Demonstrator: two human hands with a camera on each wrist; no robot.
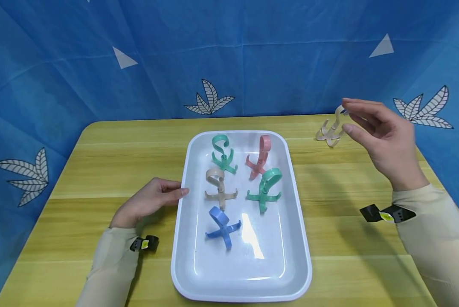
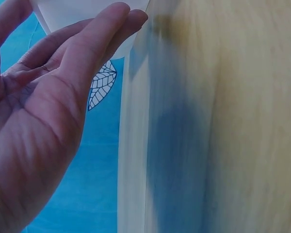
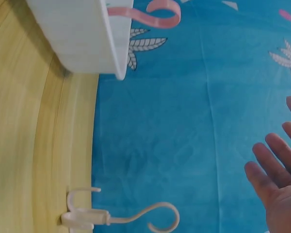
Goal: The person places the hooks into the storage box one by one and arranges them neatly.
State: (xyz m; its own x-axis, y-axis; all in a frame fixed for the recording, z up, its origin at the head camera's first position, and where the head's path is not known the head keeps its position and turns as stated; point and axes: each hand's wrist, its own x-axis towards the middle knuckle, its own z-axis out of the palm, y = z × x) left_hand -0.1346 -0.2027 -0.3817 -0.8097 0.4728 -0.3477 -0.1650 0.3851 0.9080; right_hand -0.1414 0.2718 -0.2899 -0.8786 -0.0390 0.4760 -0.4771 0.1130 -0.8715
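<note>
My left hand [image 1: 152,200] holds the left rim of a white plastic tray [image 1: 260,277], thumb over the edge and fingers along the outer wall. Standing in the tray are several claw-shaped hanging hooks: a back green hook [image 1: 224,161], a pink hook [image 1: 257,164], a beige hook [image 1: 221,196], a front green hook [image 1: 262,198] and a blue hook [image 1: 224,230]. Another beige hook [image 1: 330,136] stands on the table at the back right, its curl upward. Beside it, my right hand [image 1: 387,136] is raised with fingers spread; the right wrist view shows them apart from this hook [image 3: 85,217].
Pale wood-patterned table [image 1: 126,166] lies under the tray. A blue cloth [image 1: 283,72] with white leaf prints hangs behind its back edge and along both sides. The tray takes up the middle, between the two arms.
</note>
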